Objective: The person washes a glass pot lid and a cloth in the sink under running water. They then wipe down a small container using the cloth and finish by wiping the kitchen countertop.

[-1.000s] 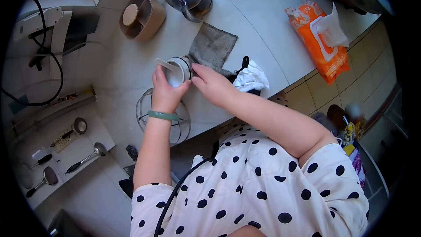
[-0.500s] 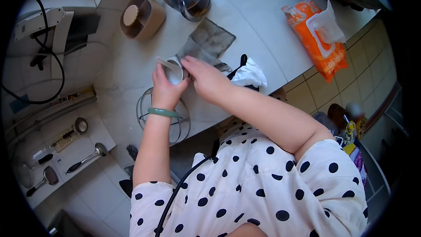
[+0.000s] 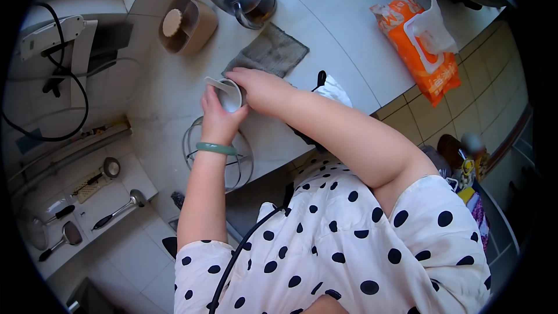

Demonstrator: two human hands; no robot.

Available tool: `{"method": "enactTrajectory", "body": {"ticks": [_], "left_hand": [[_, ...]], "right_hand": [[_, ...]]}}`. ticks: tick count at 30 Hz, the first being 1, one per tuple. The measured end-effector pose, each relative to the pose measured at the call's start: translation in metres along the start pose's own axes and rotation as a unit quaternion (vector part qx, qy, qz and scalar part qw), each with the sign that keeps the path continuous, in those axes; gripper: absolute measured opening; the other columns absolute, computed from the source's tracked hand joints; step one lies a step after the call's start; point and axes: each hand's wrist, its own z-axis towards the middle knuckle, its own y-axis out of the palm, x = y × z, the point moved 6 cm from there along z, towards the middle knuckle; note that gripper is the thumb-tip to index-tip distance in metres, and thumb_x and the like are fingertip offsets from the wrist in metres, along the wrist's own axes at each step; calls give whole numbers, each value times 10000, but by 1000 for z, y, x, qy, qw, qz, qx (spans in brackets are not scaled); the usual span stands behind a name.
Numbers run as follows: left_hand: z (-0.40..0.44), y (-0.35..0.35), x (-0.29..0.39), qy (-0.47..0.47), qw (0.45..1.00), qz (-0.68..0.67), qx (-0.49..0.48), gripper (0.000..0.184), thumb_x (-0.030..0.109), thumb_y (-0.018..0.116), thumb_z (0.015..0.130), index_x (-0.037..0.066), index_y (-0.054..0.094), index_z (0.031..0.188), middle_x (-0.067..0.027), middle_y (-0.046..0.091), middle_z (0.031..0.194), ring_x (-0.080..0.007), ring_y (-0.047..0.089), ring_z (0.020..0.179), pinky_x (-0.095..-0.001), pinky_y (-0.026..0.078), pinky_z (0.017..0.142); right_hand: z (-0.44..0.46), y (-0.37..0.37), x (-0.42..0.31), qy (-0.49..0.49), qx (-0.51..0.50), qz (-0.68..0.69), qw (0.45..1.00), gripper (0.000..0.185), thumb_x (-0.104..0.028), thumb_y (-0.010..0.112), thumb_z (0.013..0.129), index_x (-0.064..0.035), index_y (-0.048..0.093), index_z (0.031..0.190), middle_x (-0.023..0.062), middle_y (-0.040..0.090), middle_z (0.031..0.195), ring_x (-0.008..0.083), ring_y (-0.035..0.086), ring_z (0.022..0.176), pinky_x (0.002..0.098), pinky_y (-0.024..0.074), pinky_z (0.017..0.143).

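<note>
A small white cup [image 3: 232, 102] sits between my two hands, with a white spoon [image 3: 218, 84] leaning over its rim. My left hand [image 3: 220, 122], a green bangle at its wrist, curls its fingers and thumb round the near left side of the cup. My right hand [image 3: 260, 91] is closed against the cup's other side, its fingertips at the far rim; its palm is hidden. Just beyond lies a grey cloth [image 3: 274, 51] on the counter. Under my left wrist is a round wire rack [image 3: 246, 160].
Further back are a glass jug [image 3: 250, 0] with dark liquid and a beige container [image 3: 195, 26]. An orange wipes pack [image 3: 415, 52] lies near the counter's right edge. A crumpled white bag [image 3: 336, 92] is behind my right forearm. Ladles [image 3: 136, 199] rest on the left shelf.
My right hand has shifted left, closer round the cup. The grey cloth lies flatter and the right forearm covers more of the white bag. My left hand keeps its hold.
</note>
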Motion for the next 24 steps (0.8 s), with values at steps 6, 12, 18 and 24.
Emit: {"method": "enactTrajectory", "body": {"ticks": [6,12,18,24], "left_hand": [[-3,3,-7,-34,998,-33,39,939,266,772,581,-51,233,1281,-243,358,1229,-362,373,1150,-386,344,957],[-6,0,-16,-96,961,-255,-48,935,231,767,612,-28,207,1314,-194,388,1248,-286,406,1150,-351,344,956],[-17,5,-33,-60,959,-273,-48,913,175,766,616,-20,217,1318,-154,422,1230,-224,440,1118,-314,363,931],[-16,9,-29,-49,955,-294,-15,927,174,778,601,-23,219,1314,-169,415,1234,-234,444,1117,-321,360,934]], "right_hand": [[-54,7,22,-20,86,-116,989,516,40,480,708,7,415,1219,204,445,1234,319,425,1158,365,354,971],[-41,-1,24,19,91,-54,994,502,24,459,714,10,422,1215,184,447,1241,304,412,1175,354,343,983],[-50,4,16,45,89,87,991,486,1,455,725,-8,435,1210,172,453,1240,305,412,1171,350,335,989],[-60,2,8,-9,141,49,989,429,0,472,718,-1,477,1147,174,516,1138,330,468,1061,386,380,919]]}}
